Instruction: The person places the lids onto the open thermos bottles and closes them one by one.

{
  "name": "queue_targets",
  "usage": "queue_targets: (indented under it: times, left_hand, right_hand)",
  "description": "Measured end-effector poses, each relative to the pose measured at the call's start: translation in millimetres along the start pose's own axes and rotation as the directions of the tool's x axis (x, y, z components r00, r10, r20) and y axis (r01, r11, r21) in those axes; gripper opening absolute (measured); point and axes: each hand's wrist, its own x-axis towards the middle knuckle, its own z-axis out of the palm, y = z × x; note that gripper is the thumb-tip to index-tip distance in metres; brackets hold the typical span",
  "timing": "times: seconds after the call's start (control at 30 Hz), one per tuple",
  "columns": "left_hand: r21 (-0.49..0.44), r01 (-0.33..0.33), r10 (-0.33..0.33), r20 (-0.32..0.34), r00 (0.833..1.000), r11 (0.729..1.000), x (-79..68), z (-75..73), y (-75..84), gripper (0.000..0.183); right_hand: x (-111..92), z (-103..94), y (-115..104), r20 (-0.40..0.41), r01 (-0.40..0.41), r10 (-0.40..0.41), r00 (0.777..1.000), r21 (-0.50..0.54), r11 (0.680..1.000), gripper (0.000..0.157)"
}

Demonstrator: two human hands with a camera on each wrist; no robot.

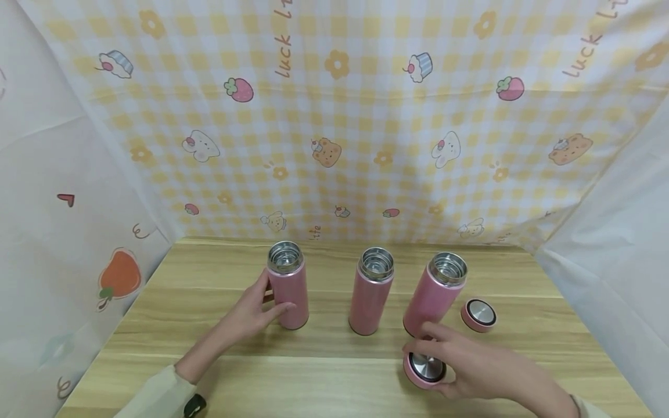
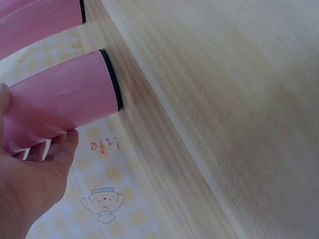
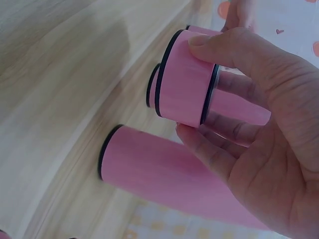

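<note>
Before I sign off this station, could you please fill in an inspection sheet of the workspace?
Surface: light wood-grain tabletop.
Job's things: left bottle, middle bottle and right bottle, all pink, standing, uncapped; loose lid on the tabletop, right of the right bottle.
Clutter: small dark item beside the left sleeve, too little shown to identify.
Hands: left hand holds left bottle; right hand grips second lid near right bottle.
Cables: nothing seen.
Surroundings: yellow-checked cloth behind, white left sheet and right sheet.

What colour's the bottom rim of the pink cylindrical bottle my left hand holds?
The bottom rim is black, clearest in the left wrist view.
</note>
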Motion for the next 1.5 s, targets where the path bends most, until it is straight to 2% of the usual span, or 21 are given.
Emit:
queue_targets:
  times: [0.23, 0.57, 1.17, 1.5]
  left_hand:
    - [0.006, 0.002, -0.002, -0.004, 1.0, 1.0, -0.9, 1.0, -0.5, 0.078]
    - [0.005, -0.009, 0.009, -0.002, 1.0, 1.0, -2.1, 1.5, 0.1, 0.08]
    - [-0.011, -0.029, 0.029, 0.008, 1.0, 1.0, -1.5, 5.0, -2.4, 0.079]
    - [-0.012, -0.024, 0.024, 0.006, 1.0, 1.0, -2.2, 3.6, -0.1, 0.078]
  right_hand:
    - [10, 2.8, -4, 0.015, 0.016, -0.015, 1.0, -0.055, 0.998, 0.073]
    - [21, 2.9, -7, 0.05, 0.018, -0.019, 0.999, 0.008, 1.0, 0.07]
    - [46, 1.6, -18, 0.103, 0.029, -0.03, 0.994, 0.009, 1.0, 0.07]
    - [57, -0.1, -20, 0.1, 0.035, -0.035, 0.994, 0.004, 0.999, 0.067]
